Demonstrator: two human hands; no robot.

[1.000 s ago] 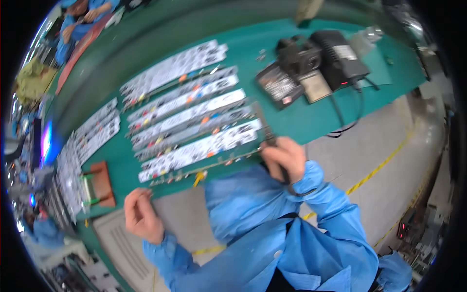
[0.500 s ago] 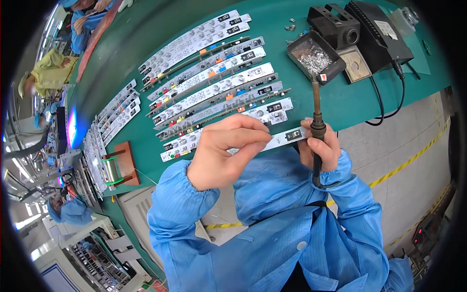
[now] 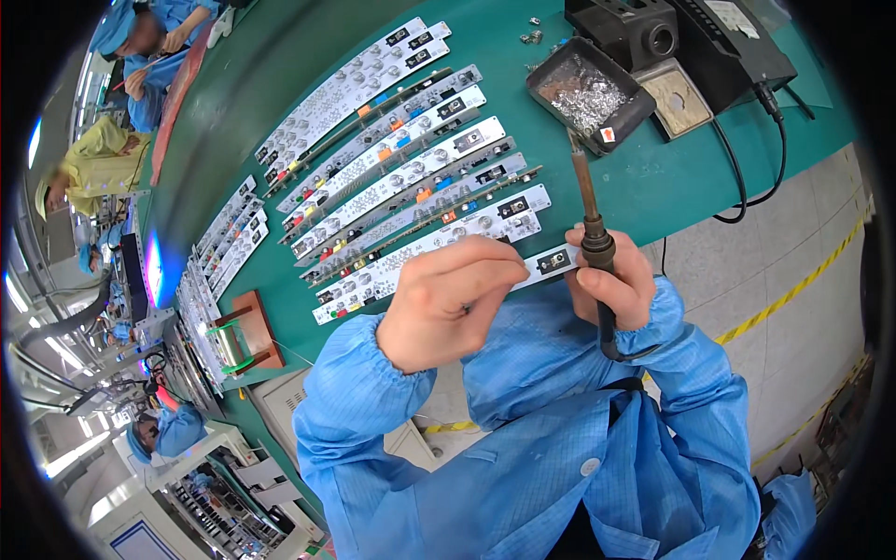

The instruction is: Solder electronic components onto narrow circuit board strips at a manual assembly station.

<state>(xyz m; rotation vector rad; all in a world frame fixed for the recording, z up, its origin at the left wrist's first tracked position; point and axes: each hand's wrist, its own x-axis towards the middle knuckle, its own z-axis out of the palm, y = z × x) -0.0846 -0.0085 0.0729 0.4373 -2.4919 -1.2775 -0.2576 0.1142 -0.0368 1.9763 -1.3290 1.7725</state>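
Note:
In my right hand [image 3: 627, 285] is a soldering iron [image 3: 595, 245], held upright with its tip toward the far side. The same hand's fingertips hold the right end of a narrow white circuit board [image 3: 549, 265]. My left hand [image 3: 453, 303] is bent over the board, thumb and fingers pinched together beside it. Whatever sits in that pinch is too small or hidden to make out. The left hand covers much of the board. Past the iron's tip lies a black tray [image 3: 637, 112] with silvery solder scraps.
Rows of long circuit boards [image 3: 373, 154] lie on the green bench. At far right stand an iron holder [image 3: 616, 33], a sponge tray [image 3: 679, 101] and a black soldering station [image 3: 723, 56]. A solder spool [image 3: 229, 345] on a wooden stand [image 3: 259, 327] is at left. Co-workers sit beyond.
The whole view has shifted slightly. My left hand's pinch has come nearer the right hand, covering more of the board. The right hand keeps its hold on iron and board.

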